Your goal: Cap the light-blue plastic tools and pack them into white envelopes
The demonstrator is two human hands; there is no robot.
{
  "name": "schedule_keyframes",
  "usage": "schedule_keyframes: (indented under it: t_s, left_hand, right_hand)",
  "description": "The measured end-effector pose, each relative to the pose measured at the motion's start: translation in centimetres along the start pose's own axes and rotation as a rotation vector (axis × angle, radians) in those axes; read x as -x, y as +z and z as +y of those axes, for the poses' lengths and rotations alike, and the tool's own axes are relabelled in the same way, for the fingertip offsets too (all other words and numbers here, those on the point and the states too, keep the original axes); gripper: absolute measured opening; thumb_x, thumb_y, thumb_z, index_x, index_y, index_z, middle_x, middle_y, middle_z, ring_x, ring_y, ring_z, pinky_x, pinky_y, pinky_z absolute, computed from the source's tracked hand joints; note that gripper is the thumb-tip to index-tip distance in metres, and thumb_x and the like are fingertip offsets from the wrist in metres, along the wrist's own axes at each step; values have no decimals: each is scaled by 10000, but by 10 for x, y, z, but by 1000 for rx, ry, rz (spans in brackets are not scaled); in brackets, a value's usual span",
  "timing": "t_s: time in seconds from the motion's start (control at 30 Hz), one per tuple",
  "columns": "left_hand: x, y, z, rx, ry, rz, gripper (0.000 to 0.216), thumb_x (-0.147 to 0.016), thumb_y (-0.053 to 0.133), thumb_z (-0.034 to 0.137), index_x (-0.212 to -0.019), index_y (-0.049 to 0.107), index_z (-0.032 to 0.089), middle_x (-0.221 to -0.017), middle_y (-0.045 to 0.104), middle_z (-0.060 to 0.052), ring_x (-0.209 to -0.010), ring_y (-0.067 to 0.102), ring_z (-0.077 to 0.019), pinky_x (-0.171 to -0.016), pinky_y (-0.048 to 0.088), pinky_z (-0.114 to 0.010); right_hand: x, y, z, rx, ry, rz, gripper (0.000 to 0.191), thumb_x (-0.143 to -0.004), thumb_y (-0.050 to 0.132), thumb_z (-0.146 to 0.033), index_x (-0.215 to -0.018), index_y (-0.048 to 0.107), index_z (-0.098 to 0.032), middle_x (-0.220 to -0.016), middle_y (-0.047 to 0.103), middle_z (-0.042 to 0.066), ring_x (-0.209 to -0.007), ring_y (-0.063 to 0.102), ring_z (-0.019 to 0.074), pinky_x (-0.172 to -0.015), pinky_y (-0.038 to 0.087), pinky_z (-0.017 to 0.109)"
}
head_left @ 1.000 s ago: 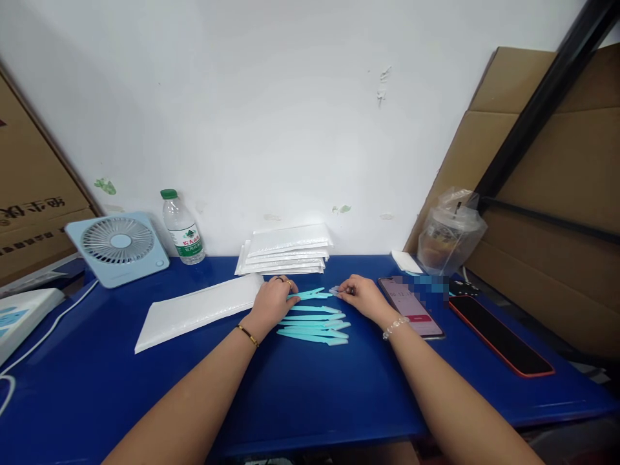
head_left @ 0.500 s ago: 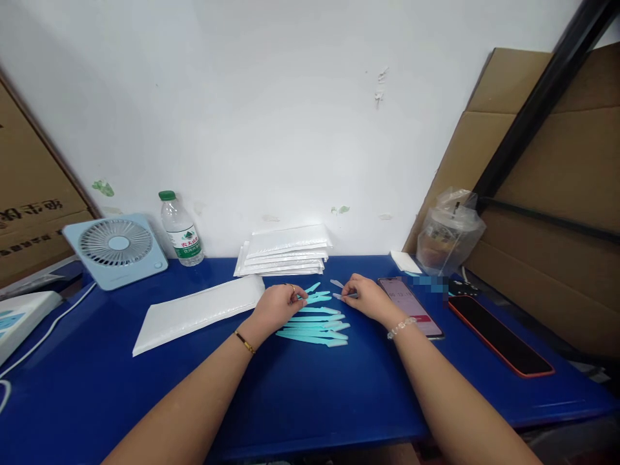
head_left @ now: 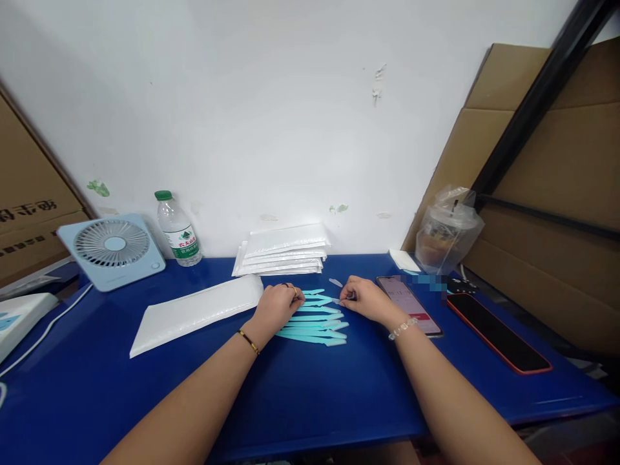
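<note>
Lying beside left grip [head_left: 279, 306]: turquoise sticks [head_left: 314, 318]

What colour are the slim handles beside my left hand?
Light turquoise; the slim handles show best in the head view.

The sticks [head_left: 305, 339] look like smooth turquoise plastic, the small covers [head_left: 335, 282] like translucent plastic; the envelope [head_left: 194, 314] has a glossy, faintly bumpy white skin; the table [head_left: 310, 400] is smooth with a soft sheen; the bottle [head_left: 180, 226] is clear plastic; the cardboard [head_left: 562, 194] is matt brown; the wall [head_left: 242, 116] is matt, roughly flaked in spots.
</note>
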State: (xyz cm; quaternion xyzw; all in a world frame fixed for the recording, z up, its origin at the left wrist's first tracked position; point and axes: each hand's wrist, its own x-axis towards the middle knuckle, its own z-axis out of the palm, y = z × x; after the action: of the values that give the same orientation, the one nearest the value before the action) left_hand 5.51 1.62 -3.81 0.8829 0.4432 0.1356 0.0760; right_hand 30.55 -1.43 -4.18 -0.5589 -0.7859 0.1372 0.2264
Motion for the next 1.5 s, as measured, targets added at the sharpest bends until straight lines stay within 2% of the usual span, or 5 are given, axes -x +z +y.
schedule_keyframes:
  t_s: [0.43, 0.9, 1.07, 1.2, 1.5]
  left_hand:
    - [0, 2, -4, 60, 6, -1, 153, -831, 507, 272, -825, 656, 237, -852, 637, 7, -771, 576, -145, -640, 373, -234]
    - [-1, 6, -6, 122, 8, 2, 137, -820, 522, 266, -811, 656, 239, -826, 634, 12, -765, 569, -144, -624, 381, -226]
    - [-1, 6, -6, 129, 1, -6, 145, -816, 523, 273, -813, 663, 234, -821, 636, 7, -758, 569, -144, -624, 386, -225]
    - [-1, 7, -6, 153, 8, 4, 142, -811, 525, 267, -808, 664, 240, -823, 638, 12, -746, 567, -139, -615, 387, -221]
    - [-3, 9, -7, 154, 4, -16, 135, -784, 543, 247, -797, 677, 242, -808, 640, 14, -718, 571, -136, -614, 391, -224]
  right_hand:
    - [-1, -3, 3, 13, -29, 7, 173, -822, 522, -220, -776, 687, -199, -833, 590, 34, -678, 562, 132, -633, 419, 249]
    - [0, -8, 4, -55, -13, -10, 170, -806, 556, -259, -767, 713, -207, -840, 626, 27, -674, 568, 131, -638, 420, 253]
    - [2, -9, 3, -59, -17, -20, 98, -732, 659, -295, -770, 715, -225, -832, 635, 20, -696, 570, 142, -619, 417, 244]
    - [0, -4, 5, -70, 3, 2, 89, -747, 645, -272, -744, 716, -218, -783, 635, 16, -671, 563, 136, -617, 418, 245]
    - [-6, 17, -9, -180, -104, 6, 154, -761, 644, -326, -728, 715, -193, -721, 616, 13, -598, 555, 119, -562, 433, 245]
